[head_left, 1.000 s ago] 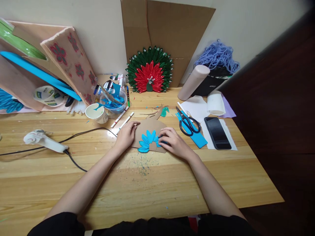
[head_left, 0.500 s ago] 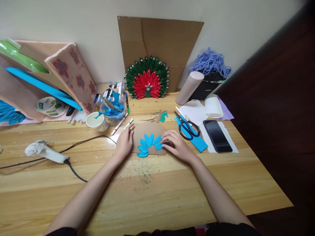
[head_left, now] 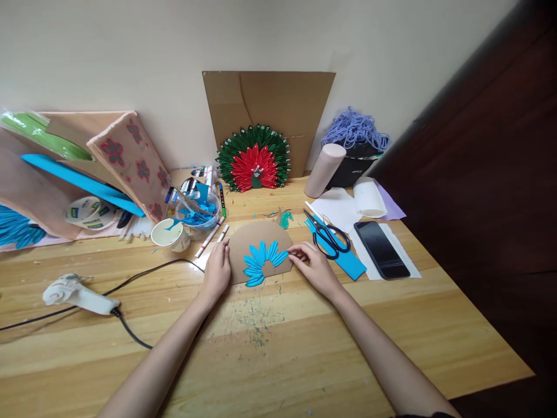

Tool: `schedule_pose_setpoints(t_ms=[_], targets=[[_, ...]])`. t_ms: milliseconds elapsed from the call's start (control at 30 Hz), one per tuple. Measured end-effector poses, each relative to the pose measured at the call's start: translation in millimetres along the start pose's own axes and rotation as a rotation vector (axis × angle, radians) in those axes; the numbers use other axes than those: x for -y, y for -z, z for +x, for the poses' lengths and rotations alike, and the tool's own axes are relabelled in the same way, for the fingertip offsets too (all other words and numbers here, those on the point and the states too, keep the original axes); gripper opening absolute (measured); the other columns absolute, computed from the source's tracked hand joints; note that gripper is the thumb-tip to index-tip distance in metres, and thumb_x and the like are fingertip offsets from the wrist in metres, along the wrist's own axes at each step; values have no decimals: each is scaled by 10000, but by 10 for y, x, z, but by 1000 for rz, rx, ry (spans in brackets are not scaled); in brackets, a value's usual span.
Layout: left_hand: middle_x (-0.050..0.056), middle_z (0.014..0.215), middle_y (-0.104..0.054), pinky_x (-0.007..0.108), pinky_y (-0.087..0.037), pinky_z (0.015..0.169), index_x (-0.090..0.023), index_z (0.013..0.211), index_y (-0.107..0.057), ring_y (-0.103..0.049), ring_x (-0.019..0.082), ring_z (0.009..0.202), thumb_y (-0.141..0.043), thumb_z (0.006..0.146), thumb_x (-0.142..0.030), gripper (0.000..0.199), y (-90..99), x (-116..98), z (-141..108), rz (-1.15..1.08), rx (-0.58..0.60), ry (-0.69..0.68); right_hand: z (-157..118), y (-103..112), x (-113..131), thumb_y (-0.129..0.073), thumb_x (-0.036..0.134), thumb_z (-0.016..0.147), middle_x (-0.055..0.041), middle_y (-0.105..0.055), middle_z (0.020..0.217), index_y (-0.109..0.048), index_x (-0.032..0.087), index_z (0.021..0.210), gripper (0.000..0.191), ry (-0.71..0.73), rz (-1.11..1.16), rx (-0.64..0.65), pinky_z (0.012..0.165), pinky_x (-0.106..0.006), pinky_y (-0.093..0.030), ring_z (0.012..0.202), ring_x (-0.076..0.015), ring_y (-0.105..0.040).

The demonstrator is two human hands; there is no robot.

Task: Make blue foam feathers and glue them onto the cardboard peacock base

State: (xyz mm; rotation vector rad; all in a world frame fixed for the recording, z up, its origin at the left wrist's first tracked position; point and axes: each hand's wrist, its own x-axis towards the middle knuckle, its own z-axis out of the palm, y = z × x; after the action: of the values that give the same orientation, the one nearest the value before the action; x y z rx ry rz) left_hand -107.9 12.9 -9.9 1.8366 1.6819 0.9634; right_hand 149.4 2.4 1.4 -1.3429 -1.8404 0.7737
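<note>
A rounded piece of brown cardboard [head_left: 243,238] lies on the table with blue ribbon petals [head_left: 260,254] fanned in a half ring near its lower edge. The cardboard's left edge is held by my left hand [head_left: 217,268], fingers closed along it. At the opposite edge, my right hand [head_left: 317,268] has its fingertips pinched beside the tip of the rightmost petal. The fingers partly hide the exact contact there. Right of that hand, black-handled scissors [head_left: 333,239] rest on a blue ribbon strip [head_left: 351,267].
A white glue gun [head_left: 82,295] with a black cord lies at left. Behind stand a paper cup [head_left: 170,235], a tub of blue scraps [head_left: 198,212] and a red-green peacock craft [head_left: 255,162]. A phone [head_left: 382,249] lies at right, before a pale cylinder [head_left: 325,171].
My right hand has drawn back slightly from over the petals to the cardboard's right edge. My left hand keeps its hold. The view has tilted up a little.
</note>
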Motion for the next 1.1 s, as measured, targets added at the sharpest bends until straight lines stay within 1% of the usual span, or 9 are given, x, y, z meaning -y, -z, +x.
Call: schedule_pose_setpoints(t_ms=[100,267,367,633,767,867,967,1033,1100], targets=[[104,1130,-586,393,-424,909,-191,1128,-501,-528,223,1080,-301,908,-271,308,-2,2,2,-3,13,-6,1,-37,-14,-511,267,854,-47,-560,867,-587,190,938,138,-9,19,-12,695,-302,-473,763,-163,-551],[110,1104,-590,393,-420,889,-175,1086,-514,-535,235,1052,-293,903,-278,305,-9,2,4,-22,22,36,2,-53,-24,-521,245,848,-38,-545,857,-589,192,897,99,-27,27,20,723,-290,-459,771,-153,-547],[107,1101,-591,389,-415,887,-174,1072,-516,-535,232,1045,-288,902,-285,306,-8,-1,1,-55,28,53,6,-60,-30,-526,231,842,-31,-537,841,-585,195,892,85,-36,26,20,707,-283,-451,760,-152,-542],[94,1080,-600,396,-406,896,-182,1028,-530,-531,231,1038,-294,890,-313,303,13,-8,-8,-99,-2,51,8,-80,-14,-535,216,826,-30,-542,823,-585,186,876,77,-36,33,24,677,-271,-445,737,-148,-536],[83,1069,-607,387,-425,852,-188,1048,-537,-553,235,989,-333,877,-380,328,21,-30,-9,-113,2,114,10,-29,-46,-489,246,845,-42,-566,846,-588,179,884,126,-62,31,-13,678,-273,-457,734,-147,-549],[55,928,-629,358,-450,753,-191,1076,-529,-582,219,836,-400,847,-439,361,10,-24,-5,-120,40,152,166,34,-146,-456,264,845,-62,-588,889,-586,171,886,165,-120,1,-108,687,-278,-474,752,-153,-568],[43,853,-619,332,-451,706,-176,1051,-536,-574,205,769,-424,832,-434,357,-2,2,-1,-141,34,138,495,62,-263,-465,264,819,-90,-585,933,-577,156,943,199,-149,-48,-182,714,-306,-478,801,-174,-573],[42,855,-615,323,-450,705,-171,1031,-536,-572,198,764,-425,831,-422,339,-5,21,-4,-186,28,129,739,43,-311,-547,284,759,-107,-573,970,-577,153,957,240,-171,-93,-206,764,-341,-466,870,-206,-561],[36,835,-610,323,-449,703,-174,1021,-533,-574,197,754,-431,827,-416,326,-7,37,-9,-227,23,137,933,5,-326,-664,279,642,-114,-576,962,-586,154,907,304,-202,-136,-211,835,-394,-429,936,-251,-542]])
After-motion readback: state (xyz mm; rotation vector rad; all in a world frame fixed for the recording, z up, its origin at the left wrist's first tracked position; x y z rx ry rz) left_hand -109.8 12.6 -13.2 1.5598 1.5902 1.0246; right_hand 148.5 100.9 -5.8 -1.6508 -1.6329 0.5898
